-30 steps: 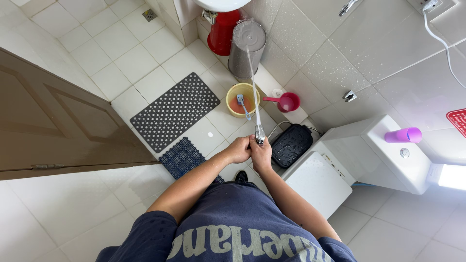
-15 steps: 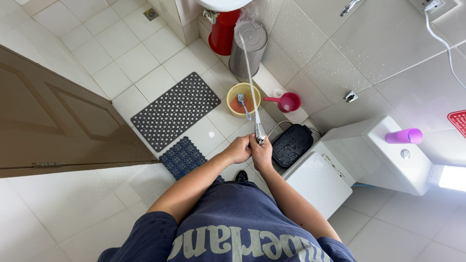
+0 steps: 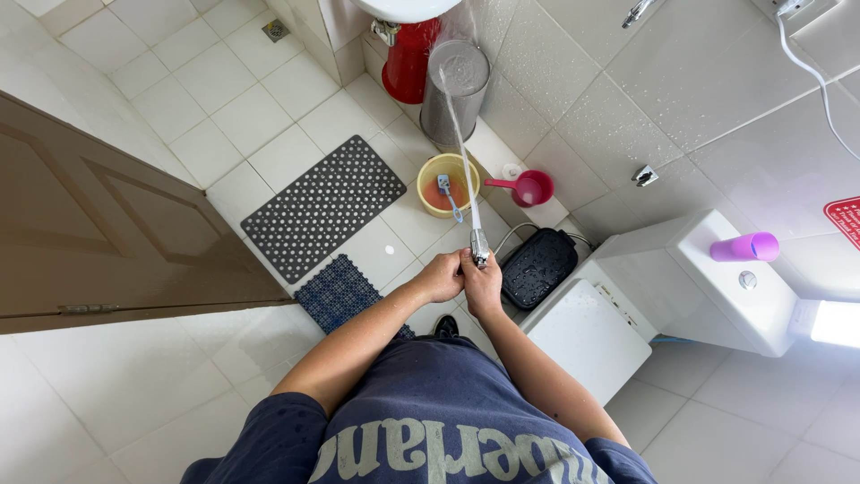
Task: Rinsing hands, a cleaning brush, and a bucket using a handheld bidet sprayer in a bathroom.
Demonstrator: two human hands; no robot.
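Both hands meet on a metal spray nozzle with a hose. My left hand grips it from the left and my right hand holds it from below. A thin jet of water shoots from the nozzle across the floor up to the grey metal bin and the wall near it. Under the jet stands a yellow bucket holding orange water and a blue-handled brush.
A pink scoop lies by the wall, a red bin under the basin. A white toilet with a purple cup is at right. Dark perforated mats, a black pad and a brown door surround me.
The water jet has swung slightly left and now strikes higher, at the grey bin and wall. Both hands stay on the nozzle in the same place.
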